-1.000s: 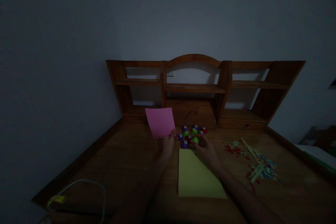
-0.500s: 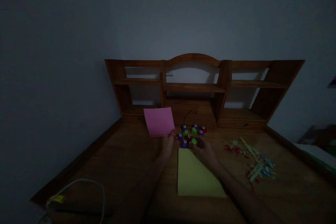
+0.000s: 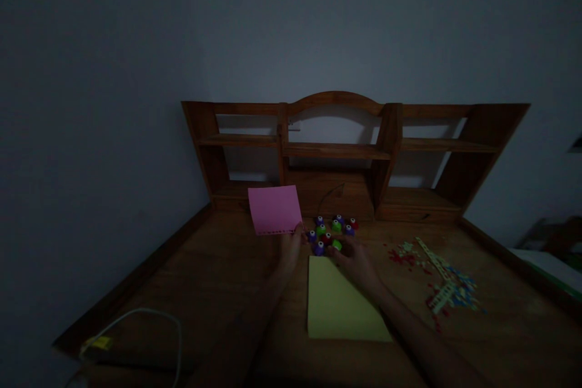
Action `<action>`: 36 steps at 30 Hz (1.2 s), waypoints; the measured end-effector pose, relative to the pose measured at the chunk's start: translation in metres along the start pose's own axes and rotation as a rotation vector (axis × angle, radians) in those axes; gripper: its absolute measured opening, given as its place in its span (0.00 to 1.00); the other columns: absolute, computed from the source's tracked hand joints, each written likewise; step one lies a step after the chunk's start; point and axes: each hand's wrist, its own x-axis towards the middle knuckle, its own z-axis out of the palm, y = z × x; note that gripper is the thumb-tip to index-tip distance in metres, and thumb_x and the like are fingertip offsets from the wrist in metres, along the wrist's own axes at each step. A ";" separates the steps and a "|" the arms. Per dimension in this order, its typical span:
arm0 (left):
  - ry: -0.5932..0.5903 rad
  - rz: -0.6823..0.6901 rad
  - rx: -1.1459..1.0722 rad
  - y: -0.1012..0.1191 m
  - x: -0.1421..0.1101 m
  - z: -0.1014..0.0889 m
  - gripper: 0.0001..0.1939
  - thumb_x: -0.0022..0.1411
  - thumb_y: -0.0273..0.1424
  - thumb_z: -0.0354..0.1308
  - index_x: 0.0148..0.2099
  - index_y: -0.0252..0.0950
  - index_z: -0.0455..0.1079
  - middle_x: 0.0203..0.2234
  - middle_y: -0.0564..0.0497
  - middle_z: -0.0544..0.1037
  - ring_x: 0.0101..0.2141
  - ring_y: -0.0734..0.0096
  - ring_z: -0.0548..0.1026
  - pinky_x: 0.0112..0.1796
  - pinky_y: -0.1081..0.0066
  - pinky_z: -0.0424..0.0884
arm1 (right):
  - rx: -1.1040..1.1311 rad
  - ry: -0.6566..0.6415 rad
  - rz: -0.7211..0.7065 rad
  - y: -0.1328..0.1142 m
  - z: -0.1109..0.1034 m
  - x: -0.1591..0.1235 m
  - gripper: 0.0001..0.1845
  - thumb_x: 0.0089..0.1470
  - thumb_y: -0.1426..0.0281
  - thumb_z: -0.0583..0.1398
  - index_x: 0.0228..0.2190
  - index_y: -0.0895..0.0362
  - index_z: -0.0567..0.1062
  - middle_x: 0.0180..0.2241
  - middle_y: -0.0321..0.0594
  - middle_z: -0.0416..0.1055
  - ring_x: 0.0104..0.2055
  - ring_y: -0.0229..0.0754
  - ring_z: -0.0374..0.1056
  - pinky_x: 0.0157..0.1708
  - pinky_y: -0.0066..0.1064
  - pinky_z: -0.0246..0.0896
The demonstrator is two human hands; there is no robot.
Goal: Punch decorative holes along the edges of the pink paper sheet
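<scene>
My left hand [image 3: 291, 245] is closed on the lower right corner of a pink sheet of paper [image 3: 275, 210], holding it raised above the desk. Along that sheet's bottom edge runs a row of torn punch holes. My right hand [image 3: 355, 259] has its thumb and fingers curled round a small green toy [image 3: 336, 245] with a pale top. Around it stand several similar little toys in purple [image 3: 319, 248], red [image 3: 326, 239] and green, each topped by a white eye-like spot. A yellow paper pad [image 3: 345, 309] lies under my right wrist.
Small plastic pieces in red [image 3: 402, 257] and blue [image 3: 464, 291] are scattered at the right, with pale green strips [image 3: 431, 257] among them. A wooden shelf unit [image 3: 336, 150] stands at the back. A white cable [image 3: 150, 311] loops near a yellow item [image 3: 100, 342] at front left.
The pink sheet has tilted and shifted very slightly. My right hand stays at the green toy, almost unmoved.
</scene>
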 end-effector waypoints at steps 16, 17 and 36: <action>0.000 -0.013 0.041 0.003 -0.001 -0.001 0.23 0.51 0.51 0.60 0.27 0.34 0.71 0.19 0.50 0.73 0.21 0.68 0.71 0.25 0.70 0.67 | 0.044 0.005 0.003 -0.009 -0.001 -0.002 0.18 0.50 0.61 0.63 0.42 0.55 0.80 0.40 0.45 0.78 0.42 0.51 0.71 0.42 0.41 0.65; 0.002 -0.008 0.049 0.003 -0.002 -0.001 0.23 0.51 0.52 0.60 0.27 0.34 0.71 0.20 0.49 0.74 0.22 0.68 0.71 0.25 0.70 0.67 | 0.055 0.012 0.010 -0.009 -0.001 -0.002 0.18 0.49 0.61 0.63 0.41 0.55 0.80 0.40 0.45 0.78 0.42 0.51 0.71 0.42 0.41 0.66; 0.036 -0.006 0.078 0.010 -0.008 0.000 0.25 0.55 0.53 0.57 0.27 0.35 0.72 0.20 0.47 0.75 0.23 0.65 0.73 0.28 0.68 0.68 | 0.008 0.053 0.012 0.003 0.001 0.001 0.21 0.51 0.57 0.62 0.43 0.55 0.78 0.40 0.45 0.77 0.37 0.48 0.71 0.38 0.39 0.66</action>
